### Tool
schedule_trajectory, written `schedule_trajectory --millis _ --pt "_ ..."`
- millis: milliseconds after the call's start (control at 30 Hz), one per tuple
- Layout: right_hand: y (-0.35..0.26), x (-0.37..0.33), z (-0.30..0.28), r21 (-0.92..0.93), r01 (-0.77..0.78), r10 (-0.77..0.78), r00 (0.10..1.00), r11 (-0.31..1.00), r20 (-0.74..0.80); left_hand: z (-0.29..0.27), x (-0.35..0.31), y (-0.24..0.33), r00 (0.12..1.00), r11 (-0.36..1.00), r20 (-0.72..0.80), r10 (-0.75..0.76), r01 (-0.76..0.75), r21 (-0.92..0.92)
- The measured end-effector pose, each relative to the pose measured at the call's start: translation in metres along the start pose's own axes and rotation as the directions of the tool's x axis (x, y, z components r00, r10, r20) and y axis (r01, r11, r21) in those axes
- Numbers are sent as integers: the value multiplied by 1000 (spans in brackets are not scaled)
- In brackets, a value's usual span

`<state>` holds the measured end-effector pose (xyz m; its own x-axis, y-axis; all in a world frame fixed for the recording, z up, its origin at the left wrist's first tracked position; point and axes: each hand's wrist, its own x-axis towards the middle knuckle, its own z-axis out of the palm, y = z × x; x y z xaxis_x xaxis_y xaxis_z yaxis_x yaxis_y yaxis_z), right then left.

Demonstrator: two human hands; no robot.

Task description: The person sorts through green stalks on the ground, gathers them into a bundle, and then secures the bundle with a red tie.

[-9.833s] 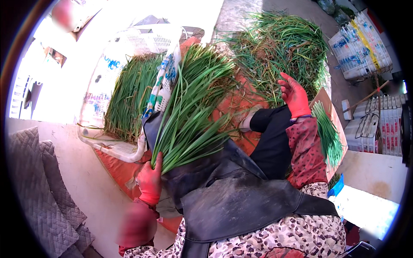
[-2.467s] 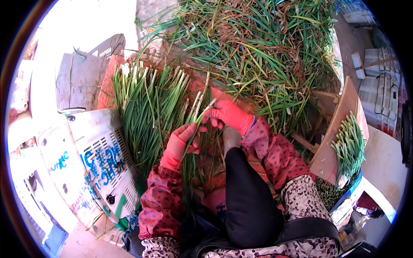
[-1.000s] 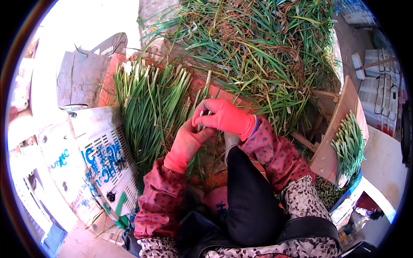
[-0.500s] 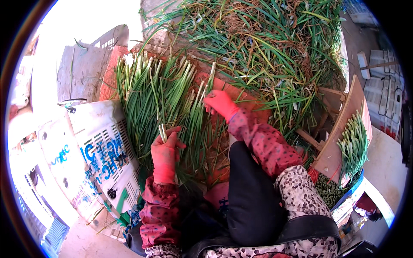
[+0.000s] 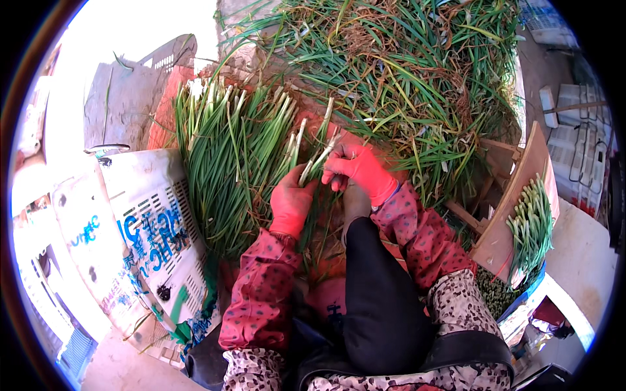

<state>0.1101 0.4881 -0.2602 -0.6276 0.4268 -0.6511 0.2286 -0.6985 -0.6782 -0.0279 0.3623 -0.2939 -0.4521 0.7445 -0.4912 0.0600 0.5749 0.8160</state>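
My left hand (image 5: 291, 201), in a red glove, is closed around a few white-stemmed scallions (image 5: 306, 173). Beside it, my right hand (image 5: 358, 171), gloved the same way, has its fingers bent together at the upper white ends of those stalks. A single pale scallion stem (image 5: 328, 111) stands out just beyond my hands. To the left of them lies a thick row of scallions (image 5: 235, 150), white ends away from me and green leaves toward me. My fingers hide part of the held stalks.
A big heap of loose green leaves and brown roots (image 5: 404, 78) covers the far side. A white slatted crate (image 5: 153, 215) stands at left. On the right, a wooden board (image 5: 505, 228) carries a tied green bundle (image 5: 531, 225). My black-clad knee (image 5: 378, 287) rises between my arms.
My left hand has moved up and to the right with its scallions. My right hand has shifted slightly right and down, and both hands now meet at the stalks.
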Motion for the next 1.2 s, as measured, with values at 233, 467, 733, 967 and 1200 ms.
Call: schedule_trajectory --millis 233,467,733,967,1200 --pt "-1 -13 -96 219 356 -245 877 908 -412 -50 -1 24 862 847 360 -357 461 -265" --pt "1 -18 -53 -188 65 -136 911 980 -388 -72 -30 32 825 840 449 -343 483 -246" --pt "43 -1 53 -284 61 -29 993 957 115 -56 -41 36 984 907 61 -169 180 -380" --pt "18 3 36 -710 112 296 856 695 424 -65 -30 13 953 951 -41 -300 296 -89" --pt "-4 121 -35 -743 -392 -146 827 542 -543 -77 -21 16 976 923 21 -217 212 -323"
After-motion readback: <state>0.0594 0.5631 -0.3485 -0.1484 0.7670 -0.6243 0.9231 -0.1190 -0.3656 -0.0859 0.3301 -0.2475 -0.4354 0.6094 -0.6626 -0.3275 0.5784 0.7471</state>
